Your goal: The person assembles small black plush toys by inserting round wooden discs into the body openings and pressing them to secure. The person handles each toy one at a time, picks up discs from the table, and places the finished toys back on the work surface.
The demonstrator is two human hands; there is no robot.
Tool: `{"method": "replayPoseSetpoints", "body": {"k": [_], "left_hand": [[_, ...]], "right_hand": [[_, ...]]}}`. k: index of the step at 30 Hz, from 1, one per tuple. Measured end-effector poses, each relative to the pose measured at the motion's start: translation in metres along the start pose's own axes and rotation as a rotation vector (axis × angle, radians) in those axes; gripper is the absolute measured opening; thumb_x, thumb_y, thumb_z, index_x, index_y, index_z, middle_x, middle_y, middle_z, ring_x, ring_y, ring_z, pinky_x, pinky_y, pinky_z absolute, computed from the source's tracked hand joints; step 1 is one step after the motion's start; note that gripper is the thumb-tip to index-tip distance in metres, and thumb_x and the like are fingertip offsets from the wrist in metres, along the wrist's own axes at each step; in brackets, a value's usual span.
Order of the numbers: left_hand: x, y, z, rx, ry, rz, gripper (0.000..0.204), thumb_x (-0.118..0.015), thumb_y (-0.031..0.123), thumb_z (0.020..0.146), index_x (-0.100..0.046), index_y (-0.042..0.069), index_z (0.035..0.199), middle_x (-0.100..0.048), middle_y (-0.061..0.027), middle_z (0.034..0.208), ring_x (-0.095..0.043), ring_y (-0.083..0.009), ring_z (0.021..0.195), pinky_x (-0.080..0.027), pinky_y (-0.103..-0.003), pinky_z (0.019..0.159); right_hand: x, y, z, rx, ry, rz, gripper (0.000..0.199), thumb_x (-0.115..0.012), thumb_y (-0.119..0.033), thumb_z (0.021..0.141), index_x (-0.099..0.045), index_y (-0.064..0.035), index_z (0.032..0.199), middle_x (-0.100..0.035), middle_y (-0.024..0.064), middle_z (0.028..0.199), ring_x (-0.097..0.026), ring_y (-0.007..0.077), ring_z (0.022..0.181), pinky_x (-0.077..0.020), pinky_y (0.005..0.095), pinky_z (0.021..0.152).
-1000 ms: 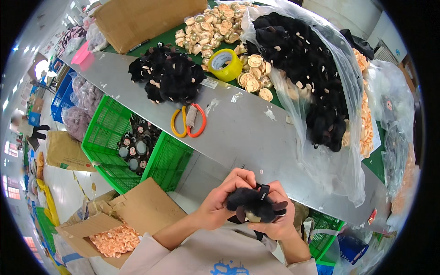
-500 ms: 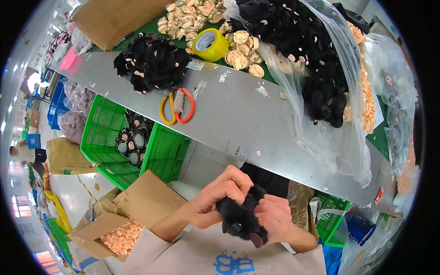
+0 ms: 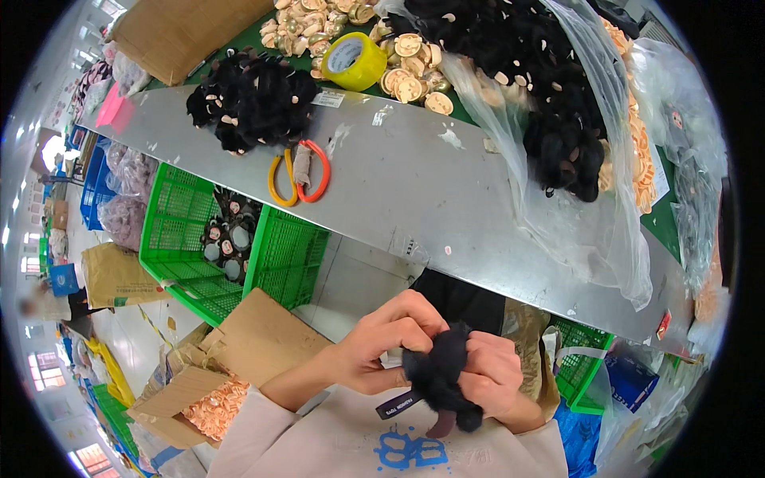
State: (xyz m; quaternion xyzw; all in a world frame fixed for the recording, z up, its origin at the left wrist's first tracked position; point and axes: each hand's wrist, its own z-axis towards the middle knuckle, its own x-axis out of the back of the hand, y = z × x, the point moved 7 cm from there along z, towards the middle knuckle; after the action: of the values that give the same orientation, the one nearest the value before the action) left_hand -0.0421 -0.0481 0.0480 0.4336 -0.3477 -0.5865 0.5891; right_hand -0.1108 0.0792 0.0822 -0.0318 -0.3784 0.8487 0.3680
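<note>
A small black plush toy skin (image 3: 440, 376) is held in front of my chest, below the table's near edge. My left hand (image 3: 390, 338) pinches its upper left side, with thumb and fingers closed. On the other side, my right hand (image 3: 492, 376) is closed around the plush. A brownish ear (image 3: 442, 425) hangs from its lower end, and a dark fabric label (image 3: 398, 405) sticks out toward the lower left. The fingertips of both hands are partly hidden in the fur.
On the metal table (image 3: 382, 183) lie a heap of black plush pieces (image 3: 255, 99), scissors (image 3: 301, 171), yellow tape (image 3: 355, 61), moulded faces (image 3: 410, 72) and a plastic bag of black plush (image 3: 562, 151). Green crates (image 3: 191, 263) and an open carton (image 3: 187, 398) stand at left.
Both hands have shifted slightly right with the plush and turned it. The fabric label now shows at its lower left. The view has moved a little.
</note>
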Motion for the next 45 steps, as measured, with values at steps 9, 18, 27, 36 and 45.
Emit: {"method": "replayPoseSetpoints", "body": {"k": [9, 18, 27, 36, 45], "left_hand": [[0.001, -0.002, -0.015, 0.035, 0.315, 0.361, 0.02, -0.075, 0.006, 0.079, -0.062, 0.003, 0.094, -0.058, -0.0126, 0.106, -0.056, -0.0227, 0.092, -0.048, -0.029, 0.074], [-0.014, 0.009, -0.004, -0.158, 0.513, 0.609, 0.028, -0.08, 0.001, 0.071, -0.053, 0.005, 0.079, -0.06, -0.0112, 0.097, -0.056, -0.0187, 0.078, -0.046, -0.027, 0.062], [-0.006, 0.002, -0.004, -0.167, 0.576, 0.556, 0.041, -0.088, 0.016, 0.067, -0.051, 0.001, 0.073, -0.054, -0.0119, 0.093, -0.054, -0.016, 0.074, -0.044, -0.026, 0.063], [-0.005, 0.012, 0.032, -0.158, 0.228, 0.268, 0.047, -0.089, 0.014, 0.069, -0.059, -0.002, 0.101, -0.061, -0.0276, 0.121, -0.068, -0.0311, 0.096, -0.059, -0.037, 0.078], [-0.024, 0.026, 0.014, -0.49, 0.11, 0.78, 0.042, -0.083, 0.01, 0.078, -0.057, -0.005, 0.107, -0.061, -0.0184, 0.108, -0.07, -0.0383, 0.093, -0.064, -0.04, 0.079]], "right_hand": [[0.0, 0.009, -0.025, -0.277, 0.267, -0.197, 0.029, -0.078, -0.016, 0.082, -0.057, 0.0023, 0.09, -0.061, 0.0129, 0.077, -0.055, 0.0231, 0.063, -0.0455, 0.0336, 0.057], [-0.002, 0.008, -0.039, -0.373, 0.425, -0.336, 0.039, -0.083, -0.005, 0.066, -0.06, -0.0016, 0.097, -0.064, 0.0146, 0.092, -0.06, 0.0249, 0.07, -0.048, 0.0315, 0.059], [-0.004, 0.004, -0.02, -0.222, 0.316, -0.326, 0.035, -0.079, -0.018, 0.065, -0.06, -0.0104, 0.094, -0.057, 0.0116, 0.101, -0.051, 0.0295, 0.082, -0.0472, 0.0424, 0.074], [0.014, 0.017, -0.013, -0.041, 0.307, -0.334, 0.024, -0.076, -0.007, 0.069, -0.059, -0.0051, 0.086, -0.063, 0.0071, 0.08, -0.058, 0.0246, 0.07, -0.0531, 0.0433, 0.075], [0.021, 0.009, -0.002, -0.088, 0.254, -0.483, 0.042, -0.079, -0.017, 0.061, -0.071, 0.003, 0.097, -0.063, 0.0091, 0.083, -0.057, 0.0253, 0.07, -0.0493, 0.0388, 0.067]]}}
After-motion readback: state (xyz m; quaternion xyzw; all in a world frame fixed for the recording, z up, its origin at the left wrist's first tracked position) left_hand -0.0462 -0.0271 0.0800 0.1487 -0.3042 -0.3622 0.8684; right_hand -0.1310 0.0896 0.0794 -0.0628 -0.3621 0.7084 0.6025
